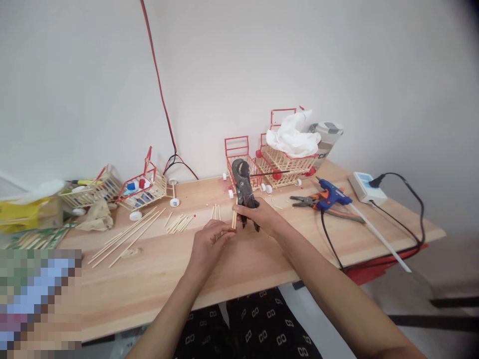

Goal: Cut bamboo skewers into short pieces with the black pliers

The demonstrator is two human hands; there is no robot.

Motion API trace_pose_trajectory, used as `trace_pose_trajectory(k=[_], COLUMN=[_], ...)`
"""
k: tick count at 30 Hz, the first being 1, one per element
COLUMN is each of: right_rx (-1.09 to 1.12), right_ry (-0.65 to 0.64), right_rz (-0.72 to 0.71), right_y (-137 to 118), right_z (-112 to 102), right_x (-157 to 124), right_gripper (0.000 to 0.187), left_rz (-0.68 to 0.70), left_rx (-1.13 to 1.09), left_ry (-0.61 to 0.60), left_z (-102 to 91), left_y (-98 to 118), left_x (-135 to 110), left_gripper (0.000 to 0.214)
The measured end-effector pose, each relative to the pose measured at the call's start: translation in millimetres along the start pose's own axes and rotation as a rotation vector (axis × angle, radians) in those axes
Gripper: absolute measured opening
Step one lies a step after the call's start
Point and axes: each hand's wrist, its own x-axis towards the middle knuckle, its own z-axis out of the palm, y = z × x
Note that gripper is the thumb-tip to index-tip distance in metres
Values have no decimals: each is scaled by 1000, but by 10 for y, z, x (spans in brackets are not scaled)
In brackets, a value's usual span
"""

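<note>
My right hand (258, 214) is closed around dark-grey cutting shears (243, 182), held with the head up and the handles toward me. Two short wooden sticks (234, 219) stand nearly upright beside the shears. The fingers of my left hand (211, 240) pinch their lower end, and my right fingertips are close to the upper part. Just behind my left hand, several short sticks (216, 212) show on the table. A pile of more cut sticks (180, 223) lies to the left, with several long sticks (127, 237) further left.
Small stick-built shopping carts (243, 142) with red frames stand along the wall, one topped by a white plastic bag (294, 134). To the right are a blue glue gun (331, 194), pliers (309, 200) and a power strip (368, 187) with black cables. A yellow package (22, 214) lies far left.
</note>
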Motion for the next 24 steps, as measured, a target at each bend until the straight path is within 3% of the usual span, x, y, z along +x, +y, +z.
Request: trace_pose_trajectory(k=[7, 13, 24], right_rx=[-8, -45, -93], right_ry=[-17, 53, 35], right_rz=[7, -24, -37], right_y=[24, -13, -9], right_z=[25, 21, 50], right_x=[-1, -11, -14], right_gripper=[28, 30, 33], left_rz=[30, -93, -238], left_rx=[104, -30, -108], left_ry=[15, 12, 2], left_z=[-7, -2, -38], left_y=[3, 52, 120], left_x=[-27, -21, -22], left_gripper=[15, 13, 23])
